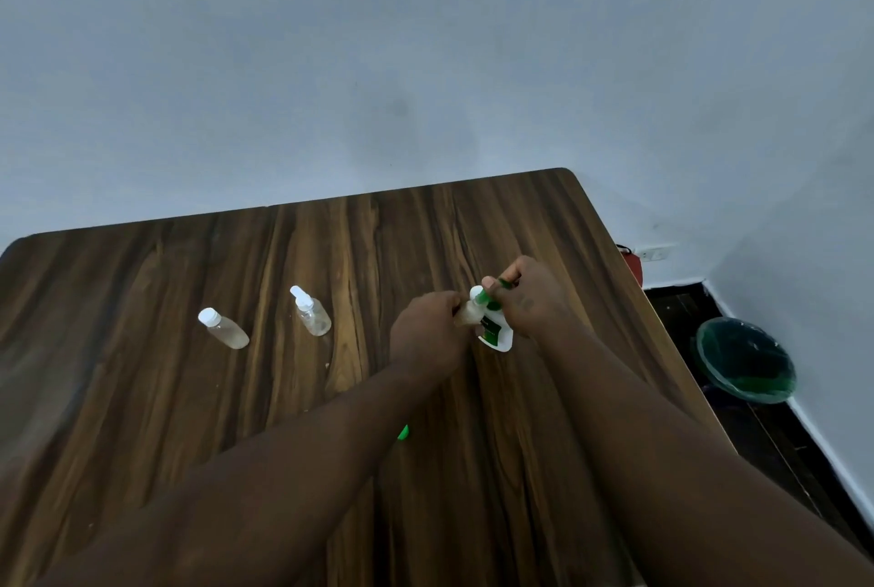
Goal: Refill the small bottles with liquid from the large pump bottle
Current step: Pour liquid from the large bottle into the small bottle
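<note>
The large white pump bottle (497, 335) with a green label and green pump head stands on the wooden table (189, 397) at centre right. My right hand (529, 298) grips its green pump top. My left hand (428, 331) holds a small clear bottle (469, 311) tilted against the pump's nozzle. Two more small clear bottles stand to the left: one with a white screw cap (223, 328) and one with a white spray top (311, 312).
A small green object (403, 433) lies on the table, mostly hidden by my left forearm. A bin with a green liner (745, 362) stands on the dark floor right of the table. A grey wall runs behind the table's far edge.
</note>
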